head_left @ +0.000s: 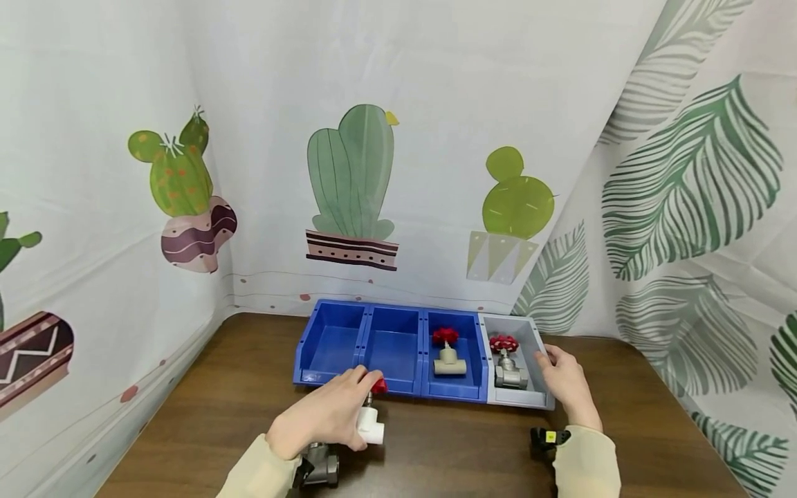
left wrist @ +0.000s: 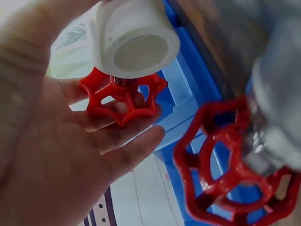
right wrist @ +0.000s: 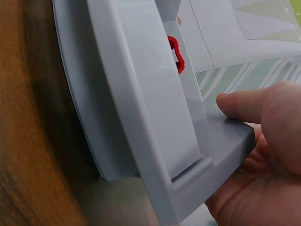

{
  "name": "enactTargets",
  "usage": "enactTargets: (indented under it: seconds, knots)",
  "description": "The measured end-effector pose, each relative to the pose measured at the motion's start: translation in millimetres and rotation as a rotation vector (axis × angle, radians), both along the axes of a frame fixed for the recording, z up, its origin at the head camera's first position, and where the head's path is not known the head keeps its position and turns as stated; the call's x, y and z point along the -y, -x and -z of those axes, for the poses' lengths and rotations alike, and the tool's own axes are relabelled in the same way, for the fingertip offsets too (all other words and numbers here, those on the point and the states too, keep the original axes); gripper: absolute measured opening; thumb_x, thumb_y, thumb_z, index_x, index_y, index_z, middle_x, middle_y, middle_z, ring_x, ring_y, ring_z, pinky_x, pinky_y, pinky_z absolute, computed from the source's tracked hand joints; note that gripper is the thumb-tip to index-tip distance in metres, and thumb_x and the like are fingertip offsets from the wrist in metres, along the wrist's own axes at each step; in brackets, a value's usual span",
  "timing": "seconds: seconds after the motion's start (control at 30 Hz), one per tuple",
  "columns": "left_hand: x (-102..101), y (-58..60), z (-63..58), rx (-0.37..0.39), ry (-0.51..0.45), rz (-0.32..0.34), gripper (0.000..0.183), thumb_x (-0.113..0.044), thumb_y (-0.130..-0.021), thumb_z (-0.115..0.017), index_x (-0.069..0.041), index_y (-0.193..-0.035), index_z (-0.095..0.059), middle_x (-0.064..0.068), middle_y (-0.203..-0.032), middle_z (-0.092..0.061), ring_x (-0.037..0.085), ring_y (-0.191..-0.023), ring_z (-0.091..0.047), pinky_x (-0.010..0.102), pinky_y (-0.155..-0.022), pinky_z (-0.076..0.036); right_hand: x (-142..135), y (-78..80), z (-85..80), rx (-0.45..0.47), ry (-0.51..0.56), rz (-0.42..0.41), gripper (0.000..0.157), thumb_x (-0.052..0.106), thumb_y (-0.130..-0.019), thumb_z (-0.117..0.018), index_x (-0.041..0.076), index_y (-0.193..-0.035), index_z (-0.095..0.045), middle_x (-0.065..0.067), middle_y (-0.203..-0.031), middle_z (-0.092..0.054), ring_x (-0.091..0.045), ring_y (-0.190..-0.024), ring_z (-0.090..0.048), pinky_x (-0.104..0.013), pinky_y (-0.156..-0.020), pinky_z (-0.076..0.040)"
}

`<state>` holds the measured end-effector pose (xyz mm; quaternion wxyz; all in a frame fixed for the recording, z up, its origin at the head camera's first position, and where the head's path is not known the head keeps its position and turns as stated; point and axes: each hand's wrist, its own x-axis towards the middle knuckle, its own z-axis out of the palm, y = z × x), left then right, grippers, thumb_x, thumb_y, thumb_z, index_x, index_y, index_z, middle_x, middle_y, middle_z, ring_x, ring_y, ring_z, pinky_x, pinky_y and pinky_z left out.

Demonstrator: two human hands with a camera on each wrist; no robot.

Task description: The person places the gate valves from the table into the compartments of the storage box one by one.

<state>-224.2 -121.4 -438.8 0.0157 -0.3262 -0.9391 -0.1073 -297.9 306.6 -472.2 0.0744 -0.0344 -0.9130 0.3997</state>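
Observation:
My left hand [head_left: 330, 413] holds a white plastic valve [head_left: 370, 427] with a red handwheel, in front of the blue bins in the head view. In the left wrist view its fingers lie behind the red handwheel [left wrist: 123, 113], and the white pipe opening faces the camera. My right hand [head_left: 568, 386] grips the right wall of a grey bin [head_left: 540, 399], thumb over the edge in the right wrist view. Inside that bin stands a metal valve [head_left: 510, 375] with a red handwheel. Under my left wrist lies another metal valve [head_left: 324, 465], partly hidden by the sleeve.
Three blue bins [head_left: 336, 379] join the grey one in a row along the back of the brown table [head_left: 448, 449]. The rightmost blue bin contains a beige valve [head_left: 450, 363] with a red handwheel. A printed curtain [head_left: 436, 138] hangs behind.

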Motion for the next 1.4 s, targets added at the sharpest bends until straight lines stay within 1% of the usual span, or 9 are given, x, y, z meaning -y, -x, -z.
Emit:
enactTargets:
  seconds: [0.13,0.3,0.43,0.6,0.7,0.9,0.97,1.17,1.4]
  knots:
    - [1,6.9,-4.0,0.003,-0.011,0.002,0.100,-0.039,-0.053,-0.092,-0.011,-0.136,-0.044,-0.002,-0.105,-0.048,0.016,-0.088,-0.049,0.033,-0.077,-0.047,0,0.4,0.0,0.002,0.007,-0.001,0.044,0.021,-0.103,-0.048,-0.012,-0.133,-0.048,-0.030,-0.117,-0.061,-0.039,-0.103,-0.059,-0.054,-0.085,-0.045]
    - [2,15.7,-6.0,-0.030,-0.011,0.037,0.098,-0.042,-0.054,-0.091,-0.013,-0.135,-0.044,-0.002,-0.104,-0.048,0.015,-0.087,-0.049,0.031,-0.075,-0.047,-1,0.8,1.4,-0.006,0.007,0.001,0.044,0.021,-0.103,-0.049,-0.012,-0.132,-0.049,-0.029,-0.115,-0.062,-0.038,-0.100,-0.061,-0.054,-0.084,-0.046]
    - [2,22.5,-9.1,-0.056,-0.009,0.046,0.099,-0.043,-0.054,-0.091,-0.013,-0.136,-0.044,-0.001,-0.105,-0.049,0.015,-0.087,-0.050,0.032,-0.076,-0.047,-2,1.2,2.0,-0.014,0.001,0.000,0.043,0.019,-0.102,-0.049,-0.013,-0.131,-0.050,-0.028,-0.113,-0.064,-0.036,-0.096,-0.062,-0.052,-0.081,-0.048]
    - [0,31.7,-15.6,-0.071,-0.005,0.051,0.099,-0.044,-0.056,-0.091,-0.012,-0.137,-0.043,0.001,-0.108,-0.050,0.016,-0.088,-0.050,0.033,-0.077,-0.047,-3,-0.4,0.3,-0.006,0.007,0.002,0.044,0.020,-0.103,-0.048,-0.013,-0.132,-0.049,-0.029,-0.114,-0.063,-0.037,-0.098,-0.061,-0.053,-0.083,-0.047]
    - [-1,37.4,-18.6,-0.063,0.001,0.044,0.100,-0.044,-0.057,-0.091,-0.013,-0.138,-0.042,0.002,-0.111,-0.050,0.017,-0.089,-0.050,0.034,-0.078,-0.048,-3,-1.0,0.1,-0.004,0.007,0.008,0.044,0.021,-0.103,-0.048,-0.012,-0.132,-0.049,-0.029,-0.116,-0.062,-0.038,-0.100,-0.061,-0.053,-0.084,-0.047]
    - [-1,47.2,-20.3,-0.013,-0.014,0.024,0.097,-0.043,-0.061,-0.090,-0.014,-0.140,-0.041,0.001,-0.113,-0.050,0.017,-0.090,-0.050,0.033,-0.078,-0.049,0,-0.6,1.0,-0.001,0.016,-0.001,0.045,0.020,-0.103,-0.048,-0.013,-0.133,-0.048,-0.029,-0.116,-0.062,-0.038,-0.101,-0.061,-0.054,-0.085,-0.047]
    - [-1,51.4,-19.2,-0.006,-0.032,0.036,0.097,-0.042,-0.061,-0.090,-0.013,-0.139,-0.041,0.001,-0.113,-0.050,0.016,-0.090,-0.051,0.032,-0.078,-0.049,1,-0.3,1.0,0.003,0.015,-0.007,0.044,0.019,-0.103,-0.048,-0.013,-0.133,-0.047,-0.029,-0.116,-0.062,-0.038,-0.102,-0.060,-0.054,-0.085,-0.046]
    - [-2,66.8,-15.4,-0.019,-0.054,0.056,0.099,-0.043,-0.063,-0.090,-0.011,-0.142,-0.039,0.003,-0.115,-0.050,0.015,-0.093,-0.050,0.031,-0.083,-0.049,3,0.2,0.1,0.004,0.011,-0.019,0.043,0.018,-0.103,-0.049,-0.014,-0.132,-0.048,-0.027,-0.112,-0.063,-0.037,-0.099,-0.061,-0.053,-0.083,-0.047]
    - [-10,83.0,-17.1,0.017,-0.012,0.032,0.100,-0.047,-0.066,-0.088,-0.013,-0.145,-0.037,0.003,-0.117,-0.048,0.014,-0.091,-0.049,0.028,-0.078,-0.050,0,-0.9,-2.5,0.021,0.006,-0.014,0.044,0.020,-0.104,-0.047,-0.013,-0.133,-0.047,-0.027,-0.113,-0.062,-0.037,-0.100,-0.061,-0.052,-0.083,-0.048]
